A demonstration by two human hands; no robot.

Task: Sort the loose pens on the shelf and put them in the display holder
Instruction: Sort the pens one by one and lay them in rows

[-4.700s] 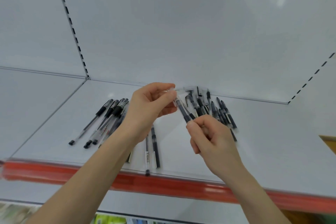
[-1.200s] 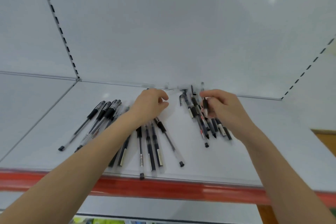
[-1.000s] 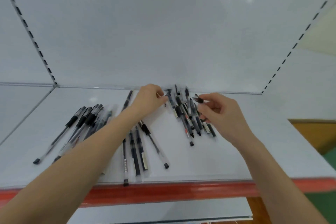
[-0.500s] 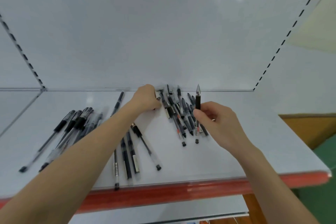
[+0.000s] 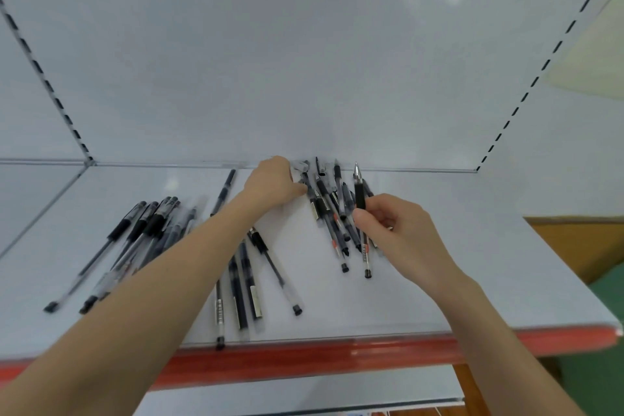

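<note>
Loose black and clear pens lie on the white shelf [image 5: 439,280] in three groups: a left bunch [image 5: 145,226], a middle group [image 5: 243,284] partly under my left forearm, and a right pile [image 5: 329,213]. My right hand [image 5: 395,226] pinches an uncapped black-grip pen [image 5: 360,197] upright over the pile, metal tip up. My left hand [image 5: 271,182] reaches the pile's far end by the back wall, its curled fingers and thumb pinching a pen [image 5: 309,191] there. No display holder is in view.
A single pen [image 5: 224,191] lies apart near the back wall. A clear cap [image 5: 301,166] sits behind the pile. The shelf has a red front edge [image 5: 337,355]. Slotted uprights run up the back panel. A lower shelf shows below.
My right hand has lifted one pen out of the right pile and turned it tip-up. My left hand has stayed at the pile's far end. The view has swung right.
</note>
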